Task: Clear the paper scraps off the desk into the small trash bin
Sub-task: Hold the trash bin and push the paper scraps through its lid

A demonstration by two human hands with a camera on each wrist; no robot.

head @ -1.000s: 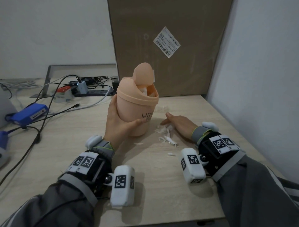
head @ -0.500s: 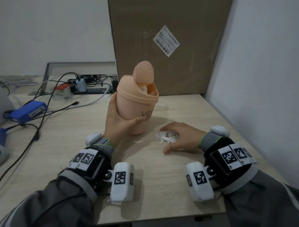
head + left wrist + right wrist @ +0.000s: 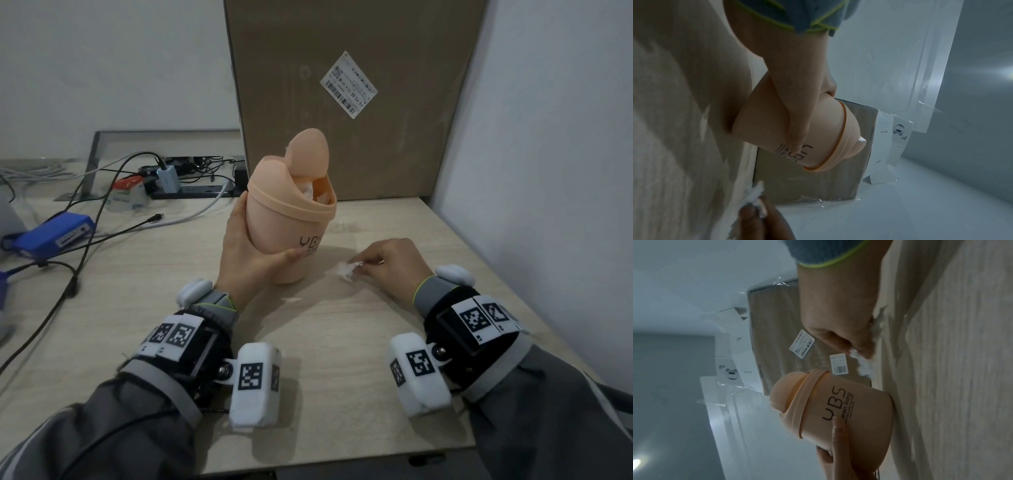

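Note:
A small peach trash bin (image 3: 291, 219) with a swing lid stands tilted on the wooden desk (image 3: 325, 359), white scraps showing in its opening. My left hand (image 3: 253, 253) grips its side, thumb across the front lettering; the bin (image 3: 797, 129) and the thumb also show in the left wrist view. Just right of the bin, my right hand (image 3: 383, 263) pinches a bunch of white paper scraps (image 3: 346, 269) low over the desk. In the right wrist view the scraps (image 3: 865, 366) stick out past the curled fingers, with the bin (image 3: 838, 408) beyond. A tiny scrap (image 3: 294, 299) lies by the bin's base.
A tall cardboard box (image 3: 356, 96) stands right behind the bin. The wall (image 3: 548, 171) closes the right side. Cables (image 3: 85, 240), a blue device (image 3: 54, 231) and a power strip (image 3: 191, 192) crowd the left rear of the desk. The near desk edge is by my wrists.
My right hand swept the loose scraps together, curled over them and now pinches them slightly off the desk. The left hand has kept its grip on the tilted bin.

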